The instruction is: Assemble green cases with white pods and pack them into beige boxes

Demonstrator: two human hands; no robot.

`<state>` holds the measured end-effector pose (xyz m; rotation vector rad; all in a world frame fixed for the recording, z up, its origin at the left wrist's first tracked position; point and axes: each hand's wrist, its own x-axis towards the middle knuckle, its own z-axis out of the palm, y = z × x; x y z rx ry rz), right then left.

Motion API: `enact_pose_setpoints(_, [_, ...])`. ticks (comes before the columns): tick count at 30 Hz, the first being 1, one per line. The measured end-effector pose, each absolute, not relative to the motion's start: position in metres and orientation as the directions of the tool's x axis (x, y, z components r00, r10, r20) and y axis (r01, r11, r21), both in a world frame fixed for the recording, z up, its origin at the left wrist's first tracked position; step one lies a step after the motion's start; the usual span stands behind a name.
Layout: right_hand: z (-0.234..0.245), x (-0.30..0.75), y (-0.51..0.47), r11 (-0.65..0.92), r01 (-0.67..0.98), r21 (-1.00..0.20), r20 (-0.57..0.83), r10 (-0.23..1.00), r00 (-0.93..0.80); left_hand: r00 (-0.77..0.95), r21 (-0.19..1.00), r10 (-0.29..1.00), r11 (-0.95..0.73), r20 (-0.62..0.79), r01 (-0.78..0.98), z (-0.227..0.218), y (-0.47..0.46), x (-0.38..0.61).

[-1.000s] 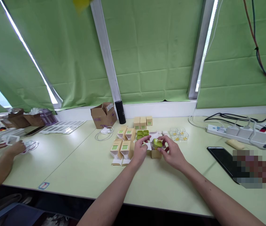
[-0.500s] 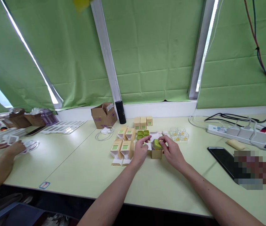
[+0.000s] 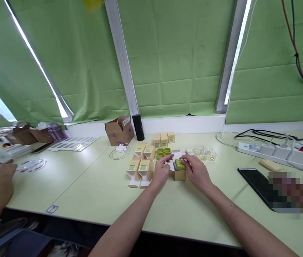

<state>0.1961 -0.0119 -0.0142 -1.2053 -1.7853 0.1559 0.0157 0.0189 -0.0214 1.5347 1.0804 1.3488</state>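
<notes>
A small open kraft box (image 3: 180, 175) stands upright on the table, its white flap spread to the left. Partly inside its top sits a small rounded green-topped container (image 3: 179, 164). My right hand (image 3: 198, 173) pinches the container from the right with thumb and fingertips. My left hand (image 3: 162, 172) is beside the box's left flap, index finger stretched toward the container and thumb apart; its other fingers are curled and partly hidden, so I cannot tell whether they touch the flap. Several green cups (image 3: 163, 152) are grouped just behind my left hand.
Open kraft boxes (image 3: 134, 169) stand left of my hands, closed ones (image 3: 163, 138) behind. Clear cups with yellow centres (image 3: 205, 152) sit to the right. A phone (image 3: 255, 187) and a power strip (image 3: 271, 151) lie further right. Another person's hands (image 3: 3, 167) work at far left.
The green-topped container has gone lower into the box, my right hand following it slightly down. My left hand is nearly still. The other person's hands have shifted left with a clear item.
</notes>
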Motion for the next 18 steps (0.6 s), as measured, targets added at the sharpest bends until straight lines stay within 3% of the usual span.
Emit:
enact_pose_setpoints(5, [-0.018, 0.195, -0.010, 0.539, 0.600, -0.591, 0.636, 0.769, -0.064, 0.067, 0.952, 0.955, -0.295, 0.290, 0.081, -0.020, 0.018, 0.015])
enact_pose_setpoints(18, [-0.022, 0.194, -0.001, 0.453, 0.442, -0.774, 0.502, 0.865, -0.008, 0.060, 0.949, 0.951, -0.308, 0.304, 0.073, -0.023, 0.019, 0.017])
